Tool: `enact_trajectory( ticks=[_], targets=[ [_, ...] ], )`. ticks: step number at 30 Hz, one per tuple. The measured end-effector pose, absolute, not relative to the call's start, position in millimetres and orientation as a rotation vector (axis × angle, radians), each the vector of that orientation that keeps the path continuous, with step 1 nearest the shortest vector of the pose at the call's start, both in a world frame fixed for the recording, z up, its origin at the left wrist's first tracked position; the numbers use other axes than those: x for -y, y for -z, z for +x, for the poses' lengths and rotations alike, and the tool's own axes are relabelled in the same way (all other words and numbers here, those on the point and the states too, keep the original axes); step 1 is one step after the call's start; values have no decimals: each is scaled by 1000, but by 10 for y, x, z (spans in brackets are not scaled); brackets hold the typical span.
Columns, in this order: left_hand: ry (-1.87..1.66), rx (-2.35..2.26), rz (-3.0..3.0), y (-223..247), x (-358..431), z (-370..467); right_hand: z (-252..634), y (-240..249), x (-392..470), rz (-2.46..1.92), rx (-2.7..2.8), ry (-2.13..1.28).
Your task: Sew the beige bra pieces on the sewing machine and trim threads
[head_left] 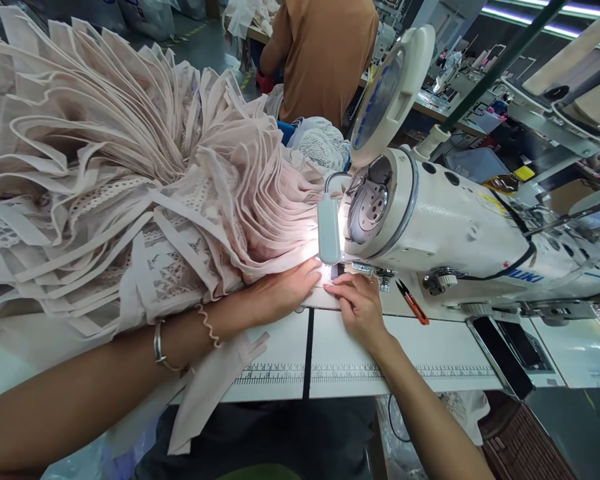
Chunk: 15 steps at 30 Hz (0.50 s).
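Fabric pile (180, 173) across left of sewing table (280, 337), sewing machine (460, 213) on right — work lamp (329, 230) between. Left hand (290, 290) and right hand (363, 307) just before lamp. Thread snips (415, 305) right of right hand; smartphone (500, 357) farther right — at near edge. Co-worker (327, 60) beyond table.

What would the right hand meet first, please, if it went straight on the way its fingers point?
Most likely the left hand, which lies just across from the right hand, though depth is hard to judge from this single view.

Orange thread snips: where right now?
Head view, right of centre: the orange snips lie on the near side of the sewing machine, right of the right hand.
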<state>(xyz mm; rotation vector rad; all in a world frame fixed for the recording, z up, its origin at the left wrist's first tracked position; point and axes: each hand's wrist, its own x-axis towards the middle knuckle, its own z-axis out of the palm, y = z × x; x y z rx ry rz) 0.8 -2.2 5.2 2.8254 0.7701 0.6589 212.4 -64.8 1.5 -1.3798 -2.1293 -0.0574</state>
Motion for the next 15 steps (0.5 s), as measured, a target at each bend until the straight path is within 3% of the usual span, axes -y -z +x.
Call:
enact_trajectory(
  ticks=[15],
  targets=[
    [-689, -616, 2689, 73, -21, -59, 2190, 85, 624, -1289, 2131, -9]
  ],
)
